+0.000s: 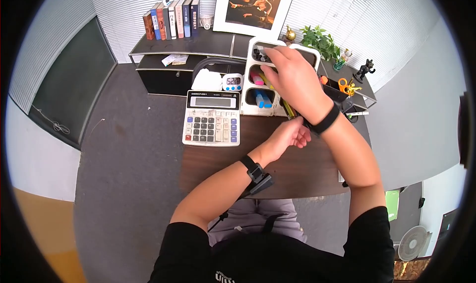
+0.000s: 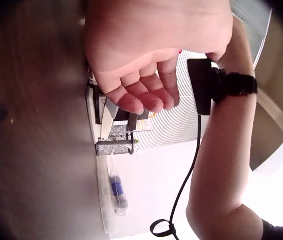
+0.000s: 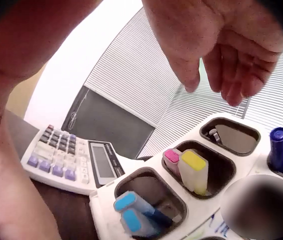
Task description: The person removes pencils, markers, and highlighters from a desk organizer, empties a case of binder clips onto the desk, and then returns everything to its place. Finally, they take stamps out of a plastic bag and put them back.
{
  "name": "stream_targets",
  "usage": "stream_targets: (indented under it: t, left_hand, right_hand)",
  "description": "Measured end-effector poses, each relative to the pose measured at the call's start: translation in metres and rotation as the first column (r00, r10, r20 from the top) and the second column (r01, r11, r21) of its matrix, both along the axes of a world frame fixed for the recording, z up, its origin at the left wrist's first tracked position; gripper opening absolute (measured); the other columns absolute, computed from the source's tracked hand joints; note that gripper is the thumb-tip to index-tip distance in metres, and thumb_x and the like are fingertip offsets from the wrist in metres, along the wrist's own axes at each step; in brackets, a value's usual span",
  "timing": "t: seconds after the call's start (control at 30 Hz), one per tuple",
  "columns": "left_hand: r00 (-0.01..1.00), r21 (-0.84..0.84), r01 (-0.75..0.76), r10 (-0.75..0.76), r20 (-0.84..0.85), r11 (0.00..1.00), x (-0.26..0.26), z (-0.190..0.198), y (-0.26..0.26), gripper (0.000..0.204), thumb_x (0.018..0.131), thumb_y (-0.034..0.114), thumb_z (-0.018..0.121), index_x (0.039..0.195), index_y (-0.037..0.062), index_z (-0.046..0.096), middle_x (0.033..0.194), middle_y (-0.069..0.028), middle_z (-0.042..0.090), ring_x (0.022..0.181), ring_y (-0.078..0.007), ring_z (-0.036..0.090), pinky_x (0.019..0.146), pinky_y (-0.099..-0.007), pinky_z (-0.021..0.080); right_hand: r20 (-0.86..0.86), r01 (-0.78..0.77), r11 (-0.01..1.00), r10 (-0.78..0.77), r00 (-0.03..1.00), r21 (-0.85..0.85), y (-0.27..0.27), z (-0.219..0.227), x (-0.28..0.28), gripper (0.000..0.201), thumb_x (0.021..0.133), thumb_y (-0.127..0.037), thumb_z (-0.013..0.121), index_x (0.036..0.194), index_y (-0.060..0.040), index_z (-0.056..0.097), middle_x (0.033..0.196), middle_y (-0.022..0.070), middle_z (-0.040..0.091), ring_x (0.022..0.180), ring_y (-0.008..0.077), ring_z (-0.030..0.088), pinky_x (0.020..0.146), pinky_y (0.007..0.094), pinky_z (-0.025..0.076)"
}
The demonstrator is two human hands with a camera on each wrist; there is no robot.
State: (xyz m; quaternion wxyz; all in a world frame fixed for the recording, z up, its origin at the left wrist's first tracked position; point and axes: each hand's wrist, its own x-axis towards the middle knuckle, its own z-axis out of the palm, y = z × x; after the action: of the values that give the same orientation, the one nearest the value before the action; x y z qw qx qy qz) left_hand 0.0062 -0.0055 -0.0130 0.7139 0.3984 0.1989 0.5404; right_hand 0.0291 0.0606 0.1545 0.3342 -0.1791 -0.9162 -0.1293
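A white desk organizer [image 1: 244, 102] with several dark-lined compartments stands on the brown desk. My right hand [image 1: 300, 84] is above it, fingers relaxed and reaching over the back compartments, with nothing held in the right wrist view. Below that hand, a pink highlighter [image 3: 171, 159] and a yellow highlighter [image 3: 194, 172] share the middle compartment. Two blue highlighters [image 3: 136, 220] lean in the front one. A blue marker [image 3: 279, 150] stands upright in another. At the organizer's front edge, under my right wrist, my left hand [image 2: 151, 60] hangs with loosely curled, empty fingers.
Left of the organizer lies a large calculator [image 1: 210, 119], with a white digital timer [image 1: 232, 82] behind it. A black holder with orange scissors [image 1: 343, 84] sits at the right. Books [image 1: 171, 20], a framed picture [image 1: 255, 8] and a plant [image 1: 320, 42] are farther back.
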Motion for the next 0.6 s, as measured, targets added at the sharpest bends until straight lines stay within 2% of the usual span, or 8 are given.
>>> stream_targets:
  t: [0.07, 0.13, 0.2, 0.23, 0.3, 0.33, 0.5, 0.6]
  left_hand:
    - [0.988, -0.042, -0.083, 0.087, 0.129, 0.996, -0.006, 0.005, -0.001, 0.077, 0.104, 0.071, 0.033, 0.105, 0.0015, 0.068, 0.091, -0.0069, 0.067, 0.085, -0.0177, 0.061, 0.083, -0.0333, 0.048]
    - [0.976, -0.030, -0.104, 0.107, 0.188, 0.994, -0.012, 0.009, -0.002, 0.081, 0.104, 0.073, 0.031, 0.102, 0.0014, 0.069, 0.088, -0.0066, 0.066, 0.082, -0.0174, 0.059, 0.079, -0.0327, 0.045]
    - [0.957, -0.056, -0.125, 0.135, 0.258, 0.991, -0.012, 0.019, -0.008, 0.089, 0.101, 0.079, 0.026, 0.091, 0.0018, 0.070, 0.074, -0.0049, 0.060, 0.070, -0.0164, 0.050, 0.067, -0.0301, 0.038]
    - [0.954, -0.053, -0.134, 0.143, 0.263, 0.990, -0.012, 0.020, -0.009, 0.089, 0.101, 0.079, 0.026, 0.091, 0.0018, 0.070, 0.074, -0.0049, 0.060, 0.070, -0.0164, 0.050, 0.067, -0.0301, 0.038]
    - [0.958, 0.041, -0.009, -0.004, 0.286, 0.999, -0.011, 0.019, -0.011, 0.091, 0.101, 0.081, 0.024, 0.088, 0.0024, 0.068, 0.070, -0.0033, 0.057, 0.064, -0.0152, 0.047, 0.061, -0.0283, 0.036]
    - [0.966, 0.027, -0.014, 0.007, 0.257, 1.000, -0.008, 0.019, -0.013, 0.089, 0.101, 0.081, 0.025, 0.084, 0.0037, 0.066, 0.067, -0.0018, 0.054, 0.061, -0.0133, 0.046, 0.057, -0.0264, 0.033]
    - [0.987, 0.061, 0.025, -0.035, 0.160, 0.998, -0.007, 0.008, -0.010, 0.084, 0.102, 0.079, 0.029, 0.082, 0.0048, 0.064, 0.067, -0.0014, 0.054, 0.061, -0.0113, 0.047, 0.056, -0.0253, 0.033]
    - [0.990, 0.068, 0.034, -0.043, 0.138, 0.997, -0.008, 0.009, -0.009, 0.082, 0.102, 0.077, 0.032, 0.081, 0.0050, 0.064, 0.066, -0.0011, 0.053, 0.061, -0.0109, 0.047, 0.055, -0.0250, 0.033]
  right_hand:
    - [0.055, 0.044, 0.998, -0.042, 0.998, -0.034, 0.012, -0.006, -0.013, 0.026, 0.090, -0.019, 0.073, 0.107, 0.0011, 0.068, 0.104, 0.0178, 0.071, 0.101, 0.0361, 0.070, 0.086, 0.0443, 0.058]
    - [0.175, 0.170, 0.978, -0.148, 0.973, -0.119, 0.025, -0.011, -0.021, 0.025, 0.090, -0.021, 0.072, 0.099, 0.0015, 0.066, 0.099, 0.0208, 0.071, 0.094, 0.0393, 0.071, 0.081, 0.0477, 0.059]
    - [0.229, 0.204, 0.962, -0.161, 0.960, -0.179, 0.029, -0.007, -0.027, 0.029, 0.091, -0.023, 0.072, 0.104, 0.0023, 0.066, 0.100, 0.0245, 0.071, 0.094, 0.0414, 0.071, 0.082, 0.0486, 0.058]
    - [0.282, 0.255, 0.938, -0.184, 0.942, -0.237, 0.032, -0.004, -0.029, 0.033, 0.092, -0.024, 0.071, 0.110, 0.0031, 0.067, 0.102, 0.0282, 0.071, 0.094, 0.0434, 0.070, 0.083, 0.0494, 0.057]
    - [0.269, 0.213, 0.954, -0.152, 0.951, -0.213, 0.040, -0.005, -0.033, 0.034, 0.093, -0.025, 0.071, 0.110, 0.0037, 0.067, 0.100, 0.0296, 0.070, 0.093, 0.0441, 0.070, 0.083, 0.0496, 0.057]
    - [0.287, 0.203, 0.956, -0.137, 0.948, -0.214, 0.044, -0.006, -0.033, 0.033, 0.093, -0.025, 0.071, 0.111, 0.0027, 0.068, 0.099, 0.0289, 0.070, 0.093, 0.0439, 0.070, 0.083, 0.0494, 0.057]
    - [0.321, 0.207, 0.954, -0.130, 0.938, -0.218, 0.047, -0.003, -0.035, 0.028, 0.093, -0.022, 0.070, 0.113, -0.0017, 0.069, 0.096, 0.0249, 0.072, 0.092, 0.0423, 0.070, 0.083, 0.0493, 0.057]
    - [0.288, 0.124, 0.970, -0.059, 0.956, -0.211, 0.054, -0.007, -0.031, 0.024, 0.092, -0.016, 0.070, 0.114, -0.0046, 0.070, 0.095, 0.0208, 0.073, 0.092, 0.0404, 0.071, 0.082, 0.0496, 0.057]
